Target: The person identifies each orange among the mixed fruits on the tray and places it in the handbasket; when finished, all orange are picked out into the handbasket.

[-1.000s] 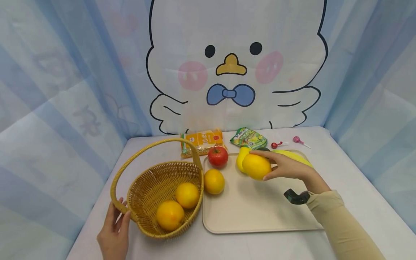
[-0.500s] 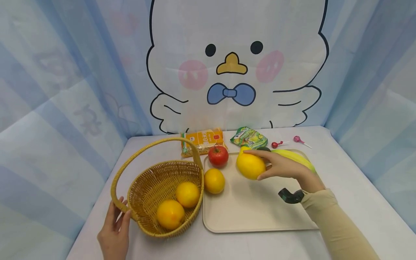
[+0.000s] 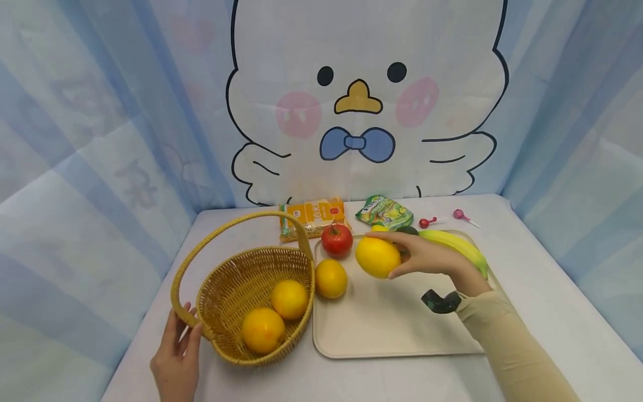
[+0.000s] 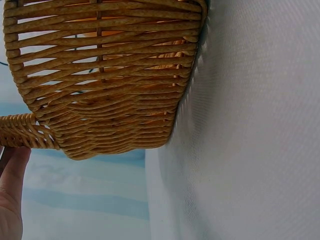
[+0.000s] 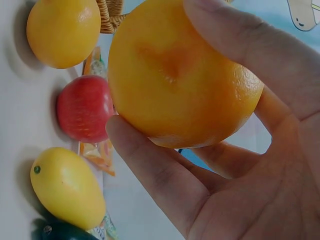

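Soft, even light fills the head view, with pale patches on the left curtain (image 3: 75, 190) and faint shadows on the tray (image 3: 392, 329). Both wrist views look dimmer and greyer; small highlights glint on the held orange (image 5: 185, 80), and grey shadow softens the tablecloth (image 4: 260, 120) beside the basket (image 4: 115, 90).

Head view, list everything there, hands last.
Clothed table: one, white, foreground.
Fabric backdrop: one, blue-white, rear.
Wicker basket: one, golden, left.
Rectangular tray: one, beige, basket's right.
Round oranges: four, orange, two in basket, one on tray, one held.
Round apple: one, red, tray's rear left.
Oval fruit: one, yellow, behind held orange.
Dark fruit: one, green, partly behind right hand.
Long bananas: count unclear, yellow-green, tray's right.
Plastic packets: two, orange and green, rear.
Lollipops: two, red and pink, rear right.
Device: one, black, below right hand.
Left hand: one, gripping basket handle.
Right hand: one, beige sleeve, holding orange.
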Demonstrator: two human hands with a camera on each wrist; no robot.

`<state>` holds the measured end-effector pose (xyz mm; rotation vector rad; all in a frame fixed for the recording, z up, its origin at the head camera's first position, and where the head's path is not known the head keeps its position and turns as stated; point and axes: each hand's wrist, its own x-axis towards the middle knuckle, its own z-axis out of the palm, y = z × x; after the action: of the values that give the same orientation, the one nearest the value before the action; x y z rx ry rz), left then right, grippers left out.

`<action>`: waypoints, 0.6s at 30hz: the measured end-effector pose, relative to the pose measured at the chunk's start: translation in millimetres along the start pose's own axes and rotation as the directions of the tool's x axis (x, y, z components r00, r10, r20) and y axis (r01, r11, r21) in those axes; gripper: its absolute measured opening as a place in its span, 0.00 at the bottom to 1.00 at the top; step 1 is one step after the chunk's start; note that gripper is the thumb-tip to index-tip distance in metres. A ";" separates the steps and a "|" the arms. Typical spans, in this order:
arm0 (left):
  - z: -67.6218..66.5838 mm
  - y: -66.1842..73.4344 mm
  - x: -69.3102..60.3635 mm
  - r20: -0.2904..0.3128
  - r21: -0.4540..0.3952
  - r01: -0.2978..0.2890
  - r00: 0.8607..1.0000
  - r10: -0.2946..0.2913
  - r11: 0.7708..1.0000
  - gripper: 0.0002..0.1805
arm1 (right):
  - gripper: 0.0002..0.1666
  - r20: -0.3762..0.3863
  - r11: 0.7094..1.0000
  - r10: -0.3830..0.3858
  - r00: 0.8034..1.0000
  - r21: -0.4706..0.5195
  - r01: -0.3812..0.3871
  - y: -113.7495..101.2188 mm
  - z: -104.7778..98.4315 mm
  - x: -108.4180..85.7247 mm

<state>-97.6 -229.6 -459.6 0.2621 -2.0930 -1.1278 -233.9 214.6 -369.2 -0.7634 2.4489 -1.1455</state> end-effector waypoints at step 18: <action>0.5 0.8 0.2 -0.006 -0.020 -0.008 1.000 0.007 1.000 0.35 | 0.49 0.021 0.999 -0.035 0.999 0.018 0.035 -9.0 5.0 8.1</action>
<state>-98.0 -228.9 -459.1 0.2475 -2.0749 -1.1416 -235.0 202.1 -365.8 -0.8123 2.4141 -1.1639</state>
